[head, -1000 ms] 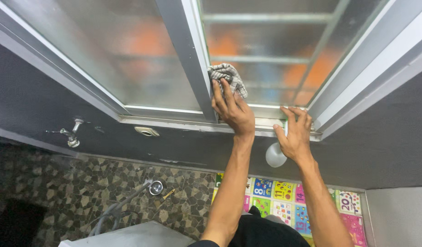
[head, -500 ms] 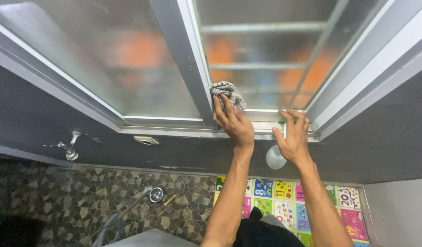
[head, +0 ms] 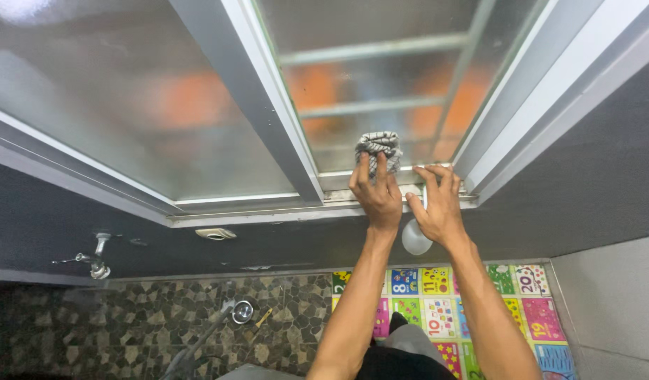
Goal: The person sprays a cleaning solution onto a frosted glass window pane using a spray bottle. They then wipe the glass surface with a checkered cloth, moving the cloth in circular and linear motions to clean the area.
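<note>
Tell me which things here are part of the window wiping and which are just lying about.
In use:
left hand
checked cloth
frosted window pane
window sill
right hand

Lying about:
wall tap
white bulb
colourful number mat
metal drain cover

left hand (head: 377,197): bare, no glove, no ring or watch seen
right hand (head: 435,207): bare, no glove, nothing on wrist
forearms: both bare from the fingers back to the elbow, no sleeve over them
sleeve: dark edge just past left elbow, at frame bottom, well back from the fingers; likely short sleeve
torso: dark garment (head: 395,362) between the arms, far below the fingers
lower garment: grey patch above dark fabric, unclear what
</note>
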